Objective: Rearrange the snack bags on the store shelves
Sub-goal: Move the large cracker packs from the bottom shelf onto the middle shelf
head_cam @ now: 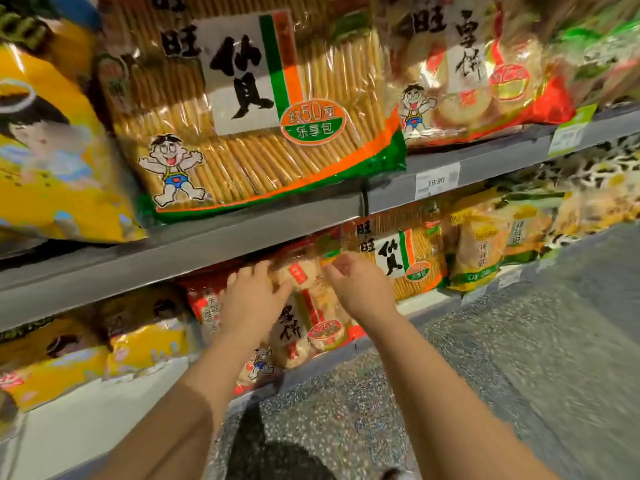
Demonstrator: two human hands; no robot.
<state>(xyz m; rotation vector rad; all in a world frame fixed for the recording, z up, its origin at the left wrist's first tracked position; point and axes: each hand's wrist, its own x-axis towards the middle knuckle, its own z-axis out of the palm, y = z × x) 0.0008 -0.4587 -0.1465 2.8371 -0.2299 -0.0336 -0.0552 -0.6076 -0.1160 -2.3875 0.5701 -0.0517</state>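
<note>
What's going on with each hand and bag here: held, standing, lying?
Left hand: open, flat on the red bag.
Right hand: fingers curled at the red bag's top; grip unclear.
Red bag: lower shelf, leaning back.
Green bag: upper shelf, upright, untouched.
Yellow bags: lower shelf, untouched.

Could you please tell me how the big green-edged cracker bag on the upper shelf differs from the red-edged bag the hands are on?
The green-edged bag sits on the upper shelf, untouched; the red-edged bag is on the lower shelf, with the left hand and right hand on it. The first shows long golden sticks, the second pale round crackers. Both carry the same cartoon boy.
</note>
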